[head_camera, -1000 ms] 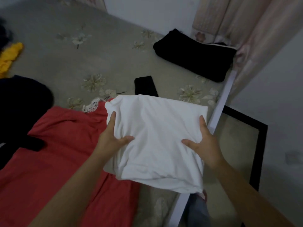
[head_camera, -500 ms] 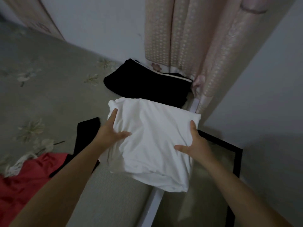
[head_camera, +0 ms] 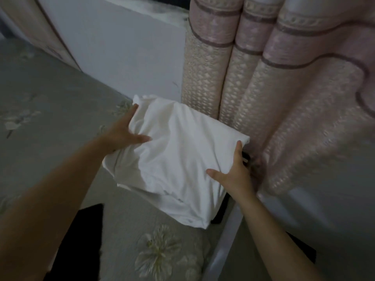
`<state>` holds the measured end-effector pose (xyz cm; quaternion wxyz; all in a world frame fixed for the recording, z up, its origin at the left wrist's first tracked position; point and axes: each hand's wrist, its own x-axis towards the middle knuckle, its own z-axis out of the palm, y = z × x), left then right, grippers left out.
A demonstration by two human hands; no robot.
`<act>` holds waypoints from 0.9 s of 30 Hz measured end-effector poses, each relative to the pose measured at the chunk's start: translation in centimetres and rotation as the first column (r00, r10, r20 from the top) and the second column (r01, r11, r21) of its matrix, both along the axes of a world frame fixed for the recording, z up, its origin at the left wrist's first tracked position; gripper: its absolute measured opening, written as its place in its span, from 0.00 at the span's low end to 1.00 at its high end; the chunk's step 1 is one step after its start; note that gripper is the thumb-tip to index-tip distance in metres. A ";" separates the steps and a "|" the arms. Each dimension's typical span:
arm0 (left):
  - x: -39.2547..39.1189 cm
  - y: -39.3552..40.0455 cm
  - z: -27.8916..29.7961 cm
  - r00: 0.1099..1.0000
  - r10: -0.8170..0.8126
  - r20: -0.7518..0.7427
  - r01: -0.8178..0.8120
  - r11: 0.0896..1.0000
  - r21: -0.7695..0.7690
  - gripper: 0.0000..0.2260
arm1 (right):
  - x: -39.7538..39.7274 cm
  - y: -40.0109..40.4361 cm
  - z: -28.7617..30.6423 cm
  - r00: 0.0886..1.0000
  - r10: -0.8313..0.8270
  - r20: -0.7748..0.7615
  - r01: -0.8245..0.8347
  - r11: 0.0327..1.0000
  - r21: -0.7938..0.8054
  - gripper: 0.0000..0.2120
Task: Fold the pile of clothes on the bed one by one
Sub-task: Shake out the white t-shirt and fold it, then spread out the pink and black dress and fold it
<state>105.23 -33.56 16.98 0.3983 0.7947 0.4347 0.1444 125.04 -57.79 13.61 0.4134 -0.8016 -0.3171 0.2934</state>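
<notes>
folded white garment point(head_camera: 178, 159) sits between your two hands at the far corner of the bed point(head_camera: 60, 122), right by the curtain point(head_camera: 253, 98). your left hand point(head_camera: 121, 132) grips its left edge, thumb on top pointing right, fingers along the side and partly tucked under the cloth. your right hand point(head_camera: 233, 173) grips the right edge, thumb lying on top, fingers running up the side toward the far corner. both hands closed on the garment, neither spread wide. can't tell if the bundle rests on something or is held just above. a dark strip point(head_camera: 220, 213) shows under its near right corner and beside your right hand; what it is can't be told. another black garment point(head_camera: 85, 236) lies on the bed near your left forearm, apart from the white one. bedsheet is grey-green with pale flower print point(head_camera: 158, 254). white bed frame edge point(head_camera: 223, 246) runs along the right side. pale wall point(head_camera: 121, 47) behind, curtain pink with a patterned mesh lower part.
</notes>
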 end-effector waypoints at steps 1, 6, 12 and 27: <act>0.9 1.6 -0.5 0.999 0.026 -0.048 -0.025 0.999 0.027 0.49 | 0.7 1.5 -1.0 1.000 -0.018 -0.012 0.018 1.000 -0.004 0.53; 4.4 1.4 -8.0 0.782 0.158 -0.603 0.001 0.967 0.254 0.39 | 1.1 4.8 -7.3 0.987 0.115 0.114 -0.046 0.873 -0.485 0.44; 3.9 -6.8 -15.1 0.665 -0.055 -0.745 0.114 0.993 0.029 0.26 | 0.2 4.4 -11.1 0.876 0.414 0.247 -0.195 0.773 -0.604 0.35; -12.5 -22.9 -6.5 0.417 0.676 -0.607 -0.598 0.707 0.377 0.25 | -14.2 9.2 -3.9 0.156 0.881 0.447 -0.789 0.383 -0.481 0.28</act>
